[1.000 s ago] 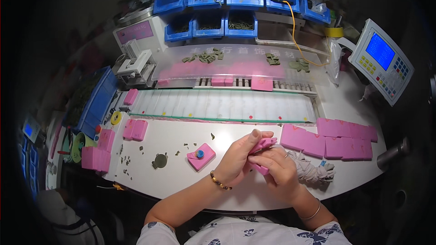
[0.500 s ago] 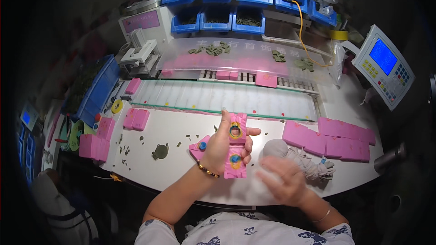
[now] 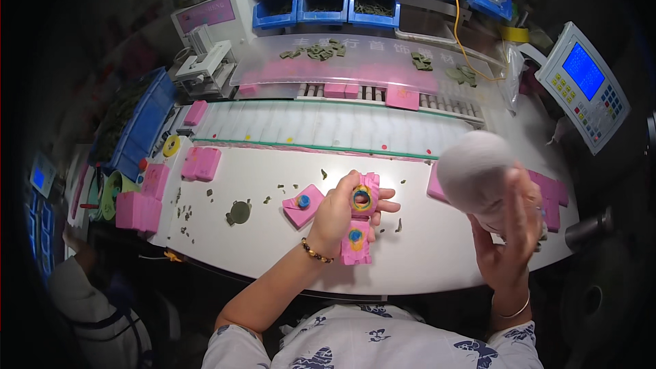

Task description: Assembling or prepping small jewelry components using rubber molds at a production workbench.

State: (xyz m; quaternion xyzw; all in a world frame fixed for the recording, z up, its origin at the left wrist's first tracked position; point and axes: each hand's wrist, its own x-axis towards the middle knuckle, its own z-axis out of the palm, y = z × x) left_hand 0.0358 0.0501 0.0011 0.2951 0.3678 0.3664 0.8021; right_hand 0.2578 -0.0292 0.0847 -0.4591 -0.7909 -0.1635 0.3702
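My left hand holds an opened pink hinged mould above the white table. Its two halves face up: a yellow-green ring lies in the upper half and a blue-and-yellow piece in the lower one. My right hand is raised to the right and grips a pale, rounded cloth pad, blurred by motion. A single pink block with a blue dot lies on the table just left of the mould.
Pink blocks lie at the table's left and right, more on the conveyor belt. Blue bins stand at the back, a control panel at right. A dark round disc and small scraps dot the table. Another person sits lower left.
The mould, first held closed between both hands, was opened and stays in my left hand. My right hand left it, picked up the pale pad and lifted it up to the right.
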